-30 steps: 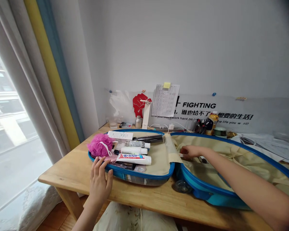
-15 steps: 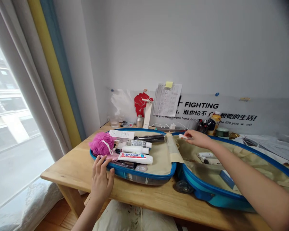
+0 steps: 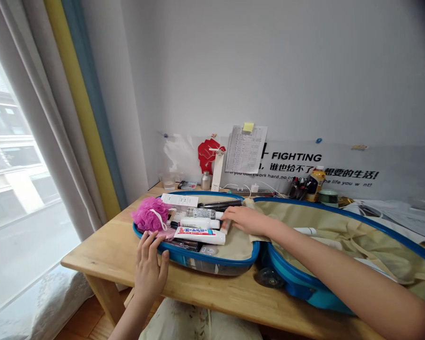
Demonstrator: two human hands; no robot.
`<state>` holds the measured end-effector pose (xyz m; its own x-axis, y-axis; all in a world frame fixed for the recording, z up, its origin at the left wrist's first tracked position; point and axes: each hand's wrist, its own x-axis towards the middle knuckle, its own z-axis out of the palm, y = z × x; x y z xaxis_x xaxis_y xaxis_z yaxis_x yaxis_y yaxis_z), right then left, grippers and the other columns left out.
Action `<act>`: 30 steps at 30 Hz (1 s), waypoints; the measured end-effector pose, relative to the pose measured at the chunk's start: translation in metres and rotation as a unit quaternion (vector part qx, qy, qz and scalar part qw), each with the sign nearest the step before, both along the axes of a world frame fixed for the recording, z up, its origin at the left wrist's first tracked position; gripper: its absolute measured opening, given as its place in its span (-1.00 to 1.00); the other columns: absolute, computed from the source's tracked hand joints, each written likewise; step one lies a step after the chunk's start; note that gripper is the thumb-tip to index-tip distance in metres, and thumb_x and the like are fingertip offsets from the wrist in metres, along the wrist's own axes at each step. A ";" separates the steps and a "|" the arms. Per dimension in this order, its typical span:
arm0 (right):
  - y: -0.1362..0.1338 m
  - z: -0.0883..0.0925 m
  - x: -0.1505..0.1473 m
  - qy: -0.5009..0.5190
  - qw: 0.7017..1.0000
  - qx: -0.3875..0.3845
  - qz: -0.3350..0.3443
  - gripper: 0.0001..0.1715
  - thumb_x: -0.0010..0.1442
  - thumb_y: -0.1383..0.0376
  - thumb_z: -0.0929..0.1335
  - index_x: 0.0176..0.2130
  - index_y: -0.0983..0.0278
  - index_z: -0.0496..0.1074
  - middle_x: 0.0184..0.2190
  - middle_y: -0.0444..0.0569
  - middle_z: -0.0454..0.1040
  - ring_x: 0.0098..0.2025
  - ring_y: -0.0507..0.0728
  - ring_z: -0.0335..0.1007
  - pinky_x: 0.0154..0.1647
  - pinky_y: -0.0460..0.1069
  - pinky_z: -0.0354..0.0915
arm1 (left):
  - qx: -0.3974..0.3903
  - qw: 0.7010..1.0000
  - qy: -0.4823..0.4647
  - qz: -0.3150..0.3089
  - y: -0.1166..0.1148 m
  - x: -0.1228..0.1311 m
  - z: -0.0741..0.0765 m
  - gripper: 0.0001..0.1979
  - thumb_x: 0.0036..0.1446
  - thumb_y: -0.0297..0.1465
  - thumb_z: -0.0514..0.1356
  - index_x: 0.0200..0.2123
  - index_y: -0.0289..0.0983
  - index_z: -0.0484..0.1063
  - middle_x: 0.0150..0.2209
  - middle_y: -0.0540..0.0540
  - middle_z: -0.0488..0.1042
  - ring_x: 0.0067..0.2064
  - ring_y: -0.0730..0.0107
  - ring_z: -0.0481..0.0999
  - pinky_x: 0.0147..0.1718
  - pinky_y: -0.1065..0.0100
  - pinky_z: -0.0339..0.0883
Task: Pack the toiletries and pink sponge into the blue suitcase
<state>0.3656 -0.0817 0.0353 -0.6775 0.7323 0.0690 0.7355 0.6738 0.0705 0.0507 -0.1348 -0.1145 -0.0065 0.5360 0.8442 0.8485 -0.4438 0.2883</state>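
Observation:
A blue suitcase point(image 3: 212, 267) lies spread out in two halves on the wooden table. My left hand point(image 3: 151, 264) rests with fingers apart on its left rim, beside a pink bath puff point(image 3: 149, 213). Over the left half, my right hand point(image 3: 243, 219) pinches a small white-and-tan slim piece point(image 3: 225, 226), partly covered by the fingers. Just left of it lie a toothpaste tube point(image 3: 200, 235), a white bottle point(image 3: 199, 223) and a clear bottle point(image 3: 201, 213). Behind these are a white box point(image 3: 180, 200) and a dark, long item point(image 3: 221, 205).
In the right half lie white tubes point(image 3: 304, 231), partly behind my right forearm. Along the wall stand a silver bottle point(image 3: 205, 180), a yellow-labelled bottle point(image 3: 315, 184) and a green jar point(image 3: 328, 198). Papers point(image 3: 378, 215) lie at the right. A suitcase wheel point(image 3: 269, 278) sticks out in front.
My right hand has moved left and down from above the right half to the left half, carrying the small piece. My left hand stays on the rim.

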 end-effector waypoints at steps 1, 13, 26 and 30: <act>0.000 -0.001 0.001 0.006 1.000 -0.005 -0.002 -0.54 0.14 0.44 0.26 0.01 0.17 0.42 0.00 -0.01 0.45 -0.04 0.10 0.40 -0.05 -0.01 0.29 | 0.001 1.000 -0.001 -0.001 0.000 0.000 0.000 -0.66 0.29 -0.32 -0.03 0.10 -0.23 0.23 0.14 -0.24 0.28 0.33 0.06 0.05 0.24 -0.05 0.04; 0.022 0.028 0.118 0.007 0.962 -0.006 -0.273 -0.70 0.28 0.26 0.22 -0.05 0.21 0.42 -0.08 0.01 0.48 -0.12 0.10 0.43 -0.14 0.02 0.36 | 0.000 1.000 0.000 -0.002 0.000 -0.001 0.000 -0.66 0.29 -0.32 -0.03 0.09 -0.24 0.23 0.14 -0.24 0.28 0.33 0.06 0.04 0.24 -0.07 0.04; 0.003 -0.049 0.223 -0.092 0.902 -0.122 -0.404 -0.70 0.28 0.13 0.30 -0.06 0.23 0.40 -0.06 -0.01 0.43 -0.10 0.05 0.39 -0.08 0.05 0.38 | -0.002 1.000 -0.011 -0.004 0.000 -0.001 0.000 -0.64 0.28 -0.32 -0.03 0.12 -0.20 0.22 0.14 -0.23 0.28 0.33 0.04 0.04 0.25 -0.09 0.02; 0.009 -0.053 0.227 -0.085 0.898 -0.135 -0.411 -0.70 0.27 0.13 0.30 -0.06 0.22 0.40 -0.04 -0.01 0.42 -0.08 0.06 0.39 -0.07 0.05 0.37 | -0.001 1.000 -0.004 -0.004 0.000 -0.001 0.000 -0.64 0.28 -0.32 -0.03 0.12 -0.21 0.21 0.14 -0.24 0.27 0.33 0.04 0.04 0.24 -0.09 0.02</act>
